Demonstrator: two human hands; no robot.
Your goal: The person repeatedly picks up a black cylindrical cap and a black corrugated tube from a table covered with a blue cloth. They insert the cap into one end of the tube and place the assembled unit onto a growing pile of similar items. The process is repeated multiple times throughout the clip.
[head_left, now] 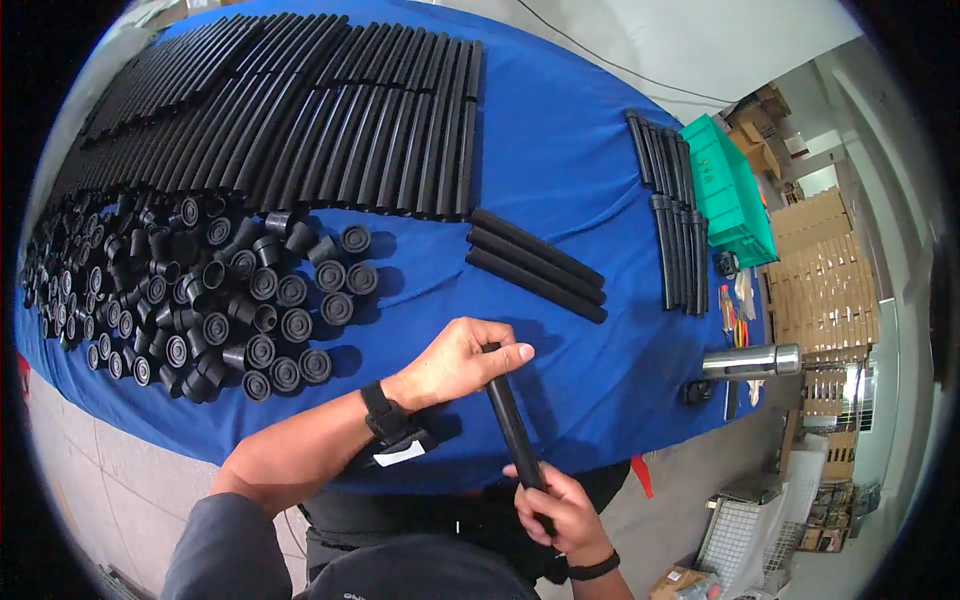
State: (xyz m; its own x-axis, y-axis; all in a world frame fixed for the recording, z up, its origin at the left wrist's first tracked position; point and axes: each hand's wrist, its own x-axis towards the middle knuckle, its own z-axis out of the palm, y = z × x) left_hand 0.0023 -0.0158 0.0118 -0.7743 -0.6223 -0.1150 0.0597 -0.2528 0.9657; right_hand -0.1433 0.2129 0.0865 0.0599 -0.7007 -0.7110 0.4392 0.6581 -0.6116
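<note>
1. Black tube point(513, 425): it slants between two hands near the close edge of the blue cloth-covered worktop point(545, 130), its upper end leaning left and its lower end nearer the wearer's body. From my remote seat I cannot tell whether any of it touches the cloth.

2. Farthest left, I see loose black caps point(215, 328) heaped together, some standing, some tipped over. Behind them lie dense rows of black tubes point(360, 140).

3. Next comes the left hand point(455, 358). Its grip is clamped on the tube's upper end, thumb and forefinger closed round it with no gap that I can make out. I would hold this end snugly but lightly, using it for fine guiding.

4. Just beyond that hand, three matte black tubes point(537, 266) lie side by side at a slant. I would give them room, so the knuckles don't set them rolling.

5. Farther right, the right hand point(560, 508) wraps the lower end, its grip closed on the tube, a little of which shows past the fingers. I judge this the better anchor: firm here, both wrists lined up with the tube's length, no sideways bend.

6. Rightmost are stacked tubes with wider ends point(668, 250), a teal crate point(735, 200) and a shiny metal cylinder point(745, 362).
</note>
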